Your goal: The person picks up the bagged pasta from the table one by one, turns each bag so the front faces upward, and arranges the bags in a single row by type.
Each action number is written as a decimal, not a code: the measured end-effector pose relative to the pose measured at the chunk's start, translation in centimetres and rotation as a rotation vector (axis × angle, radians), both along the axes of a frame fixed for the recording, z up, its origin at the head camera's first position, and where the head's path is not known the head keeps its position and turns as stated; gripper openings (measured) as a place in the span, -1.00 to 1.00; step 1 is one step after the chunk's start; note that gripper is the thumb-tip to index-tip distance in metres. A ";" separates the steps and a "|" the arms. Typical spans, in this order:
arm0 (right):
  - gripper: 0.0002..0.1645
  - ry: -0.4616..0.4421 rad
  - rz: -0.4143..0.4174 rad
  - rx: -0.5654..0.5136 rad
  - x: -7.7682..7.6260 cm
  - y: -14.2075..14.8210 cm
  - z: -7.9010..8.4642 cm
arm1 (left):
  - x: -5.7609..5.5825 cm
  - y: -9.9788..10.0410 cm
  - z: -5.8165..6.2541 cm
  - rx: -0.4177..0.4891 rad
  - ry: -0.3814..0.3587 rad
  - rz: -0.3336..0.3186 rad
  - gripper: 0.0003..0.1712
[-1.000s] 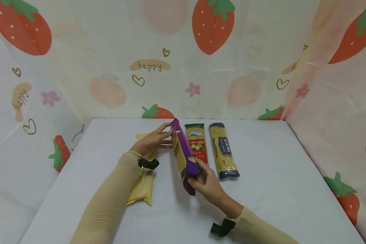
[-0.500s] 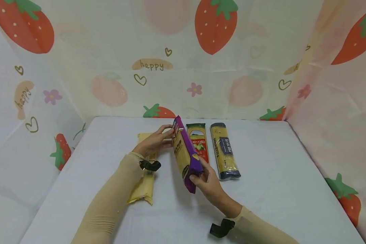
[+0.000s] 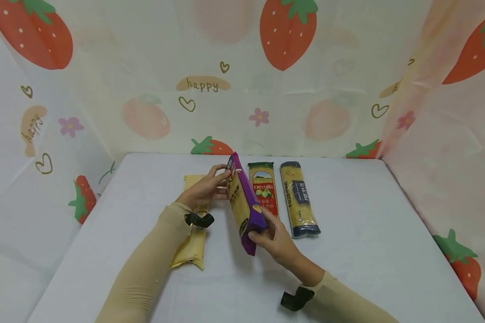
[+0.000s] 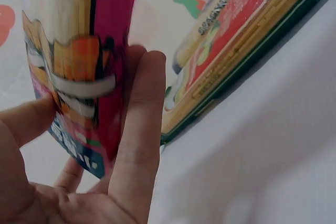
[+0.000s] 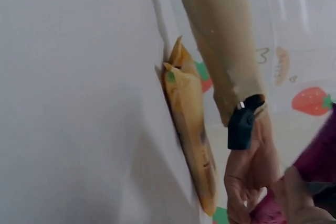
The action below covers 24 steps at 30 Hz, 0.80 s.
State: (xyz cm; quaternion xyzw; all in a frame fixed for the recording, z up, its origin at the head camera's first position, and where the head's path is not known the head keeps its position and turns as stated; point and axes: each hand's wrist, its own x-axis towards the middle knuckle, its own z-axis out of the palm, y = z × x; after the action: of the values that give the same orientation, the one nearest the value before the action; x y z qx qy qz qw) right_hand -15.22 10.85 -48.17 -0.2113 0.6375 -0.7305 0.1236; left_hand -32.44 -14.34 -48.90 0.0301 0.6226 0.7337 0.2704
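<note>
Between both hands a purple-edged noodle pack [image 3: 238,197] hangs tilted above the table, its far end higher. My left hand [image 3: 204,189] pinches the far end; in the left wrist view, the thumb is on the printed face of the noodle pack [image 4: 79,72] and fingers lie along the purple side. My right hand [image 3: 278,242] grips the near end between thumb and fingers. Behind it, partly covered, lies a red spaghetti pack [image 3: 263,184] with a green top. A blue-and-yellow spaghetti pack [image 3: 300,197] lies to its right. Under my left forearm is a yellow pack [image 3: 191,251], partly hidden.
The white table [image 3: 359,260] carries the packs and meets a strawberry-printed cloth [image 3: 287,103] at the back and both sides. Dark wrist mounts [image 3: 297,298] sit on the beige sleeves [image 3: 133,273].
Both hands keep their hold on the noodle pack. It has turned slightly, showing a little more of its front than a second ago. The head view has shifted slightly; the other packs stay put.
</note>
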 end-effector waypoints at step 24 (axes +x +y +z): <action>0.12 0.072 -0.095 0.324 -0.1 1.8 0.7 | 0.1 -0.5 1.2 -0.269 0.168 0.048 -0.22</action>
State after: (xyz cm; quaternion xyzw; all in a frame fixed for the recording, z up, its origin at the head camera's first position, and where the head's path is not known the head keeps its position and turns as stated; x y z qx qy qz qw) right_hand -15.33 12.61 -47.49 -0.1843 0.7602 -0.6152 0.0983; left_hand -32.31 -14.88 -47.71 0.0398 0.7362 0.6449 0.2014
